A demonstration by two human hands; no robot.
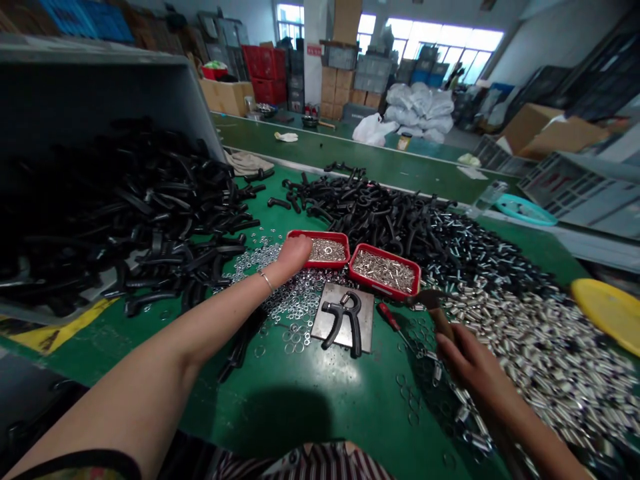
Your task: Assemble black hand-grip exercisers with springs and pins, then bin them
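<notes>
My left hand (296,252) is over the left end of a red tray (345,265) of small metal pins. Its fingers look curled together, with the tips hidden from me. In my right hand (463,353) is a hammer (436,312), gripped by its wooden handle, its head near the second red tray (416,295). Between my hands, a black hand gripper (354,323) with a spring at its top lies on a square metal plate (367,339). A red-handled screwdriver (390,317) rests right of the plate.
Loose metal rings (295,300) lie left of the plate. Black handles (190,200) spill from a grey crate (203,100) at left; more black handles (370,207) are heaped behind the trays. Springs (540,340) cover the right side, near a yellow lid (607,313).
</notes>
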